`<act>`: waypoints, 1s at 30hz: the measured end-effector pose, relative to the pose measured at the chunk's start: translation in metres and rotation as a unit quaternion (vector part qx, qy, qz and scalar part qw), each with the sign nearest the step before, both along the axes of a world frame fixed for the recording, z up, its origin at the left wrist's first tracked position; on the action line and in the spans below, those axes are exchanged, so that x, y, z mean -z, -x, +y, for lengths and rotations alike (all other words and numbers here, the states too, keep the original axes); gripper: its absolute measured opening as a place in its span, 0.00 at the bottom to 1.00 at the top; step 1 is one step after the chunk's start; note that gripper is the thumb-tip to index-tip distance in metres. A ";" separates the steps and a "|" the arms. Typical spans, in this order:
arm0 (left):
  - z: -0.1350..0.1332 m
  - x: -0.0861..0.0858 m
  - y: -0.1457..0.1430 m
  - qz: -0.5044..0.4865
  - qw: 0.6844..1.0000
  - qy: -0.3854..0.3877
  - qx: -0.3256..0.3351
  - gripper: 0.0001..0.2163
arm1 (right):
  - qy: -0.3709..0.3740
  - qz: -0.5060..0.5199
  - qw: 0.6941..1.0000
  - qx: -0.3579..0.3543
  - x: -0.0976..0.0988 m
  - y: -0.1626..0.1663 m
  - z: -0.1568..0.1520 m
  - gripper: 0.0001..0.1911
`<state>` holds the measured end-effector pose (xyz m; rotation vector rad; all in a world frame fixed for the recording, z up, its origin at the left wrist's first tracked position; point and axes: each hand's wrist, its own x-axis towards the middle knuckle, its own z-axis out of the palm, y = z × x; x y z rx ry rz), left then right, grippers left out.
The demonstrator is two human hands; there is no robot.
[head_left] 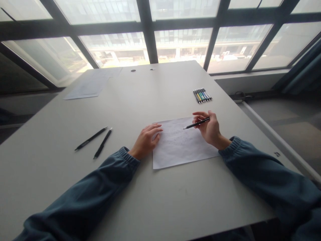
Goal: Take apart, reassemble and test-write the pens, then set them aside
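Observation:
A white sheet of paper (180,147) with faint pencil marks lies on the grey table (140,100) in front of me. My right hand (209,129) is closed around a black pen (197,124), whose tip points left just above the sheet. My left hand (146,140) rests at the sheet's left edge, fingers loosely curled, fingertips pressing on the paper. Both arms wear dark blue sleeves.
Two black pens (96,140) lie side by side at the left of the table. A row of several coloured pens (202,95) sits at the right rear. More paper sheets (92,83) lie at the far left corner. Large windows stand behind the table.

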<state>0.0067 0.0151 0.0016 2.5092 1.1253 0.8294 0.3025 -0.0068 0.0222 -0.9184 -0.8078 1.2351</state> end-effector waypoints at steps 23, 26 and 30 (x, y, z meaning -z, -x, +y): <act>-0.005 -0.008 -0.003 0.055 0.997 0.037 0.039 0.11 | -0.094 -0.383 0.919 0.020 0.016 0.000 -0.013 0.13; -0.005 -0.008 -0.003 0.063 0.997 0.034 0.035 0.12 | -0.073 -0.400 0.914 0.003 0.019 0.000 -0.013 0.11; -0.006 -0.009 -0.003 0.074 0.996 0.038 0.035 0.13 | -0.057 -0.435 0.899 0.010 0.021 -0.001 -0.012 0.09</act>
